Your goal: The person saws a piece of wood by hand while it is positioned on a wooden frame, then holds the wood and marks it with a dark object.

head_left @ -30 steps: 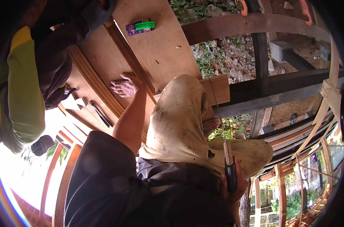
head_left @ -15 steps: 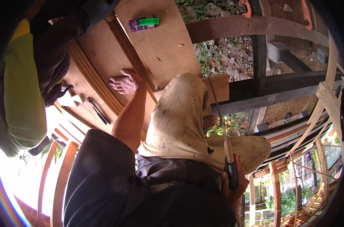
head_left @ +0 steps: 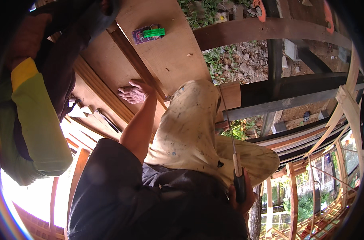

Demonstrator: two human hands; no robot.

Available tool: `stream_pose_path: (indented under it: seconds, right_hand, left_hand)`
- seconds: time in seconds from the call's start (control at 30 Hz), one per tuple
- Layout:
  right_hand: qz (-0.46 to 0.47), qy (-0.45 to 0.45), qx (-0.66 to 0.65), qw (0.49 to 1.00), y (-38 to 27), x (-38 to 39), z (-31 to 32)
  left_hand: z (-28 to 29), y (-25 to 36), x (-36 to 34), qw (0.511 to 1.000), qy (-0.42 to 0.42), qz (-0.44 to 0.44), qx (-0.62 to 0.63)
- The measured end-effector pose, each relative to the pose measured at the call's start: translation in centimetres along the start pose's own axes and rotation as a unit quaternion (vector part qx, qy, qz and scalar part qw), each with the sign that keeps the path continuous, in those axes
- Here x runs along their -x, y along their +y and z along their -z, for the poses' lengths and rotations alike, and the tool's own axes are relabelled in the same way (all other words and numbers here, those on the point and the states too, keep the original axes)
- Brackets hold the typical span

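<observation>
My left hand [head_left: 134, 93] lies with spread fingers on a wooden board [head_left: 106, 60], beside a raised wood strip. My right hand [head_left: 246, 194] is wrapped around the black handle of a handsaw [head_left: 236, 164]. Its narrow blade, seen nearly edge-on, runs up past my bent knee. The blade crosses close to a short pale plank end [head_left: 230, 94] that juts out beyond the knee; whether it touches the wood I cannot tell. My knee, in stained tan trousers [head_left: 190, 124], rests over that plank.
A green lighter [head_left: 154, 32] lies on a small box [head_left: 140, 37] on the wide board. Another person, in a yellow-green sleeve [head_left: 42, 124], is close at left. A dark-handled tool [head_left: 108, 121] lies on the boards. Dark beams [head_left: 278, 96] span rubble ground at right.
The other person's sleeve has come further right and down. My right hand and the saw handle have shifted slightly left and down. My left hand stays on the board.
</observation>
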State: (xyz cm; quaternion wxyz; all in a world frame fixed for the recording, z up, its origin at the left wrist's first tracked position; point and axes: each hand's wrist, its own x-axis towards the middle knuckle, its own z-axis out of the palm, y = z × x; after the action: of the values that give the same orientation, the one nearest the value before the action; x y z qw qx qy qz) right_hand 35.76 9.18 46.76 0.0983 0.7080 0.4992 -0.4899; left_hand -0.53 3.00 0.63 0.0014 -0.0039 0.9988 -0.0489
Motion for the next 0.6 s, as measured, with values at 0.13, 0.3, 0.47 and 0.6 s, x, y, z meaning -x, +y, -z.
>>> stream_pose_path:
  seconds: [0.13,0.3,0.47,0.6]
  right_hand:
    - [-0.001,0.002,0.022,1.000,-0.9,-0.8,0.1]
    - [0.037,-0.012,0.054,0.998,-0.1,-0.7,0.4]
    - [0.007,-0.009,0.013,1.000,-0.2,-0.4,0.3]
    - [0.018,0.008,-0.005,1.000,0.6,0.0,-0.4]
  left_hand:
    - [-0.3,-0.2,0.1,1.000,-0.008,0.018,0.002]
    - [-1.1,-0.2,-0.3,1.000,-0.005,-0.001,0.017]
    - [0.6,0.8,0.5,1.000,-0.023,-0.002,0.005]
    - [0.9,0.8,0.4,1.000,-0.024,0.002,0.011]
